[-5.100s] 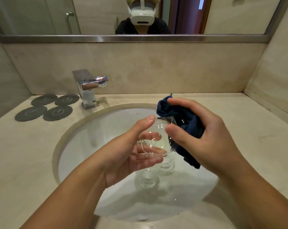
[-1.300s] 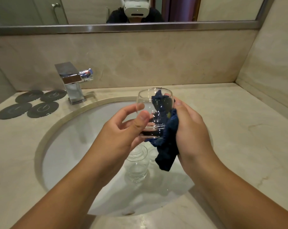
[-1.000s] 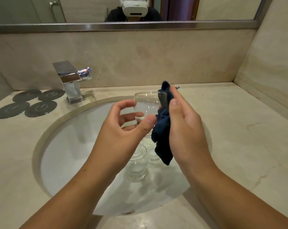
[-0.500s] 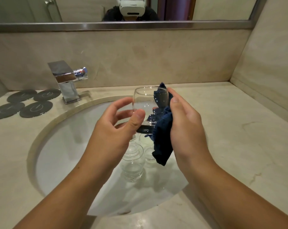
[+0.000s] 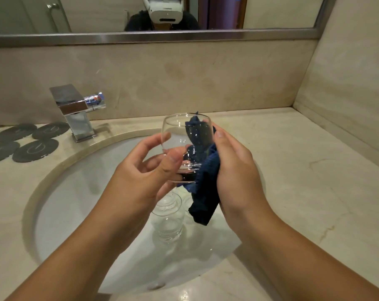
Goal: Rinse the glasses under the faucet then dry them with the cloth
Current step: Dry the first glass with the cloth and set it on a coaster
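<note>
Left hand [image 5: 145,170] clamps thumb and fingers on upright glass [image 5: 184,146] above sink [image 5: 75,192] | right hand [image 5: 234,170], at its 3 o'clock, grips blue cloth [image 5: 206,192] against it | second glass [image 5: 169,218] stands below at 6 o'clock | faucet [image 5: 75,109] at 10 o'clock

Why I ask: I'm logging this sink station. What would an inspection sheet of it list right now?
Surface: beige stone counter around a white sink.
Job's things: one glass held upright over the sink, with a blue cloth pressed to its right side. Two other glasses stand in the sink. No water is seen running from the faucet.
Clutter: four dark coasters left of the faucet.
Grippers: the left hand grips the glass low down. The right hand holds the cloth against it.
Cables: nothing seen.
Surroundings: a stone wall with a mirror above it.
</note>
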